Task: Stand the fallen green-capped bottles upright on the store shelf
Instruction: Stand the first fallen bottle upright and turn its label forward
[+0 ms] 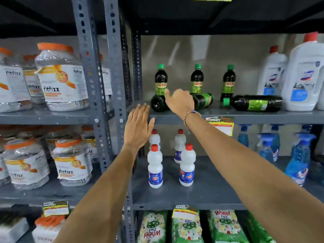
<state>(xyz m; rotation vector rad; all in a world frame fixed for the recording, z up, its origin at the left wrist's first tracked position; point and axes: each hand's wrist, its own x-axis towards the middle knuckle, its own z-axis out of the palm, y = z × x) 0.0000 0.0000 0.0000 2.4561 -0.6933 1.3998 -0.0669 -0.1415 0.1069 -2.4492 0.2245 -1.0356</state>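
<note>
While three green-capped bottles stand upright at the back of the shelf, three more lie fallen in front: a left fallen bottle with its base toward the camera, a middle fallen bottle partly hidden behind the right hand, and a right fallen bottle lying sideways with its cap pointing left. Right hand is stretched over the shelf edge between the left and middle fallen ones, fingers curled inward, thumb up; cannot tell whether it is gripping anything yet, contact is hidden. Left hand is lower, at the shelf lip by the grey upright post, flat and spread wide, holding nothing, palm facing away. Risks: the upright left bottle sits just behind the fallen one, so a lift that swings the neck backward would likely knock it over; the round bottles could also roll off the front lip if nudged by the wrist; the small white bottles on the shelf below would get hit by anything that drops.
</note>
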